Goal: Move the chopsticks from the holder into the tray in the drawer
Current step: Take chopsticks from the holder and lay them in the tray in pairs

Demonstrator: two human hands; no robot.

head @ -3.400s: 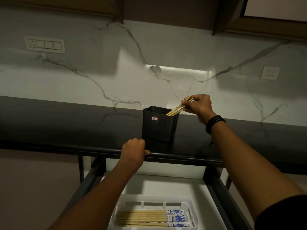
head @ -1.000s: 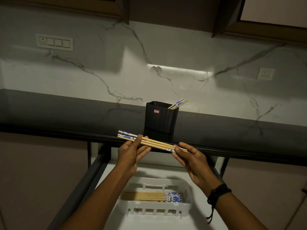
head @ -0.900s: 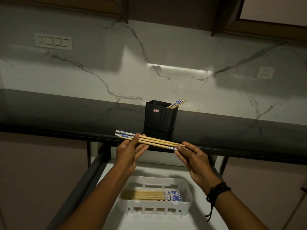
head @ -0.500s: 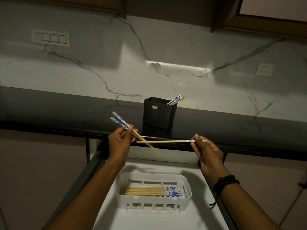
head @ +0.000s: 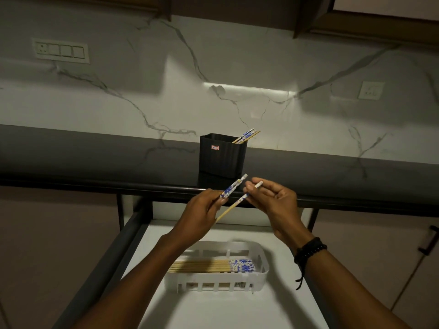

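So, a couple of chopsticks (head: 234, 186) are gripped in the left hand (head: 202, 214), fingers curled round them, blue-patterned ends tilted up and to the right. A single chopstick (head: 231, 207) is pinched near its patterned end by the right hand (head: 276, 200), with the other fingers loosely curled. Both hands are held above the open drawer (head: 237, 309), near the desk (head: 95, 157) edge. A few more sticks (head: 247, 135) are left leaning in the black holder (head: 222, 155) on the desk. A neat row (head: 209, 267) is already laid in the white tray (head: 259, 279) in the drawer.
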